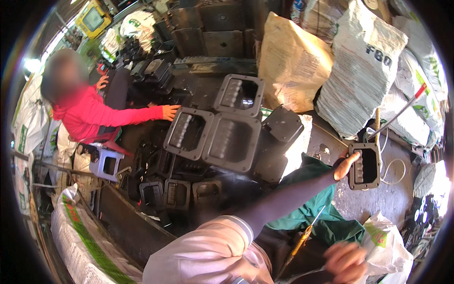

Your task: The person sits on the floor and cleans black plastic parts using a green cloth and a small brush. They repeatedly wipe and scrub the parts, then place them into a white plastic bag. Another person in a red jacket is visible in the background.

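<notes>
My left hand (347, 166) reaches to the right, its fingers closed on the rim of a black rectangular housing (376, 166). A row of ribbed bumps runs along the inside of this housing. Lower down is my right hand (346, 262), smeared by motion, its fingers partly curled. Nothing shows clearly in it. A yellow-handled tool (302, 241) with a thin metal shaft lies between my right hand and my body. Dark green cloth (326, 222) is spread under my left arm.
Larger black housings (232, 142) sit in the middle, one touched by a co-worker's hand (170, 112) at left. Smaller housings (177, 194) lie below them. Big sacks (362, 66) stand at the far right. A red-tipped rod (402, 110) leans beyond my left hand.
</notes>
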Tool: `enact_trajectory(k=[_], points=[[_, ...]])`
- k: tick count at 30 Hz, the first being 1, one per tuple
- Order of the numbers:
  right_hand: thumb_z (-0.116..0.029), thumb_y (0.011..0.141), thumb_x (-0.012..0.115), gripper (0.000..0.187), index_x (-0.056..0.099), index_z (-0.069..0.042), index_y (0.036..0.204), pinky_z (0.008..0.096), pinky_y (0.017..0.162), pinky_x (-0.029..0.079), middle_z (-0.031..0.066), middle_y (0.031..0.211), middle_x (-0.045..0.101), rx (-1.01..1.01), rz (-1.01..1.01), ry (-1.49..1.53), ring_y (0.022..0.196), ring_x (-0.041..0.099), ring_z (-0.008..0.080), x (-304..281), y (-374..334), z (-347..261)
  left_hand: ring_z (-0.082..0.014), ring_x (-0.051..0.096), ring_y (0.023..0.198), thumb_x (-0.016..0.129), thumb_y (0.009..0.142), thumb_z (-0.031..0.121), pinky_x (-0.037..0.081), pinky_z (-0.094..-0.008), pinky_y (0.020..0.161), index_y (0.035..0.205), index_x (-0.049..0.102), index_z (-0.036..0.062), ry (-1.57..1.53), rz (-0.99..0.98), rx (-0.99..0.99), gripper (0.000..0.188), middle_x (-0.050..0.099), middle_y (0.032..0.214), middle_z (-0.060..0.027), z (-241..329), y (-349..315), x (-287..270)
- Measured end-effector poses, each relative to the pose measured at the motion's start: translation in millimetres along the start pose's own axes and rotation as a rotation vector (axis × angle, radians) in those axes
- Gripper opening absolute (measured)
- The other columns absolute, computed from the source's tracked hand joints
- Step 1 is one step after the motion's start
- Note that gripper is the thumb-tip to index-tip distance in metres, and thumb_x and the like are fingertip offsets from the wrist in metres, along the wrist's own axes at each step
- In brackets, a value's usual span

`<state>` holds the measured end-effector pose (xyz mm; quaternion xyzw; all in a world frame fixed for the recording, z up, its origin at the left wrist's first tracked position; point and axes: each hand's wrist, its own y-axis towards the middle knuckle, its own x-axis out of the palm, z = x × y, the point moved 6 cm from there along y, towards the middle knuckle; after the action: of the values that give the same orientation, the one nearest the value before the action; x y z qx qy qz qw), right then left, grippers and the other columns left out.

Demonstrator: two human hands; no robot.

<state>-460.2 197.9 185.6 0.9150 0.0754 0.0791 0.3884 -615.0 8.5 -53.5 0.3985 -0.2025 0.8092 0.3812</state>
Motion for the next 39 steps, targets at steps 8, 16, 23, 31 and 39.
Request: enact_trajectory(k=[8,16,23,31,39], points=[[-0.035,0.101,0.054,0.056,0.041,-0.001,0.144,0.0396,0.106,0.038,0.0196,0.139,0.048,0.930,0.956,-1.132,0.132,0.044,0.0278,-143.8,-140.0,0.0,-0.0170,0.058,0.108,0.062,0.096,0.015,0.046,-0.0338,0.094,0.148,0.025,0.0050,0.195,-0.130,-0.064,0.064,0.061,0.117,-0.0108,30.0,-98.1,23.8],[-0.027,0.098,0.063,0.054,0.047,0.002,0.140,0.0285,0.095,0.043,0.0096,0.120,0.056,1.001,0.920,-1.075,0.107,0.054,0.0161,-97.5,-176.8,50.8,-0.0292,0.064,0.103,0.076,0.083,0.028,0.048,-0.0362,0.090,0.156,0.005,0.0067,0.725,0.066,0.112,0.103,0.064,0.115,-0.0183,65.0,-215.0,3.2],[-0.010,0.091,0.064,0.064,0.034,0.002,0.147,0.0360,0.104,0.040,0.0149,0.132,0.054,0.931,0.524,-0.032,0.118,0.053,0.0229,18.2,-95.9,92.8,-0.0197,0.056,0.115,0.077,0.084,0.018,0.047,-0.0362,0.096,0.155,0.019,0.0085,0.621,-0.048,0.055,0.093,0.059,0.126,-0.0091,135.4,-292.7,-62.7],[-0.011,0.082,0.071,0.067,0.044,0.001,0.142,0.0362,0.105,0.039,0.0123,0.131,0.059,0.998,0.742,0.134,0.120,0.055,0.0229,67.0,-63.4,136.1,-0.0194,0.053,0.120,0.067,0.093,0.018,0.040,-0.0360,0.105,0.140,0.047,0.0056,0.326,0.251,-0.366,0.053,0.058,0.130,-0.0072,181.6,-347.6,-95.8],[-0.016,0.089,0.065,0.059,0.046,0.003,0.141,0.0268,0.096,0.039,0.0025,0.120,0.059,1.108,0.945,-0.067,0.106,0.053,0.0127,22.0,-106.3,119.1,-0.0188,0.052,0.122,0.066,0.094,0.025,0.037,-0.0368,0.107,0.138,0.049,0.0036,0.327,-0.019,-0.283,0.052,0.060,0.127,-0.0078,173.7,-298.2,-67.0]])
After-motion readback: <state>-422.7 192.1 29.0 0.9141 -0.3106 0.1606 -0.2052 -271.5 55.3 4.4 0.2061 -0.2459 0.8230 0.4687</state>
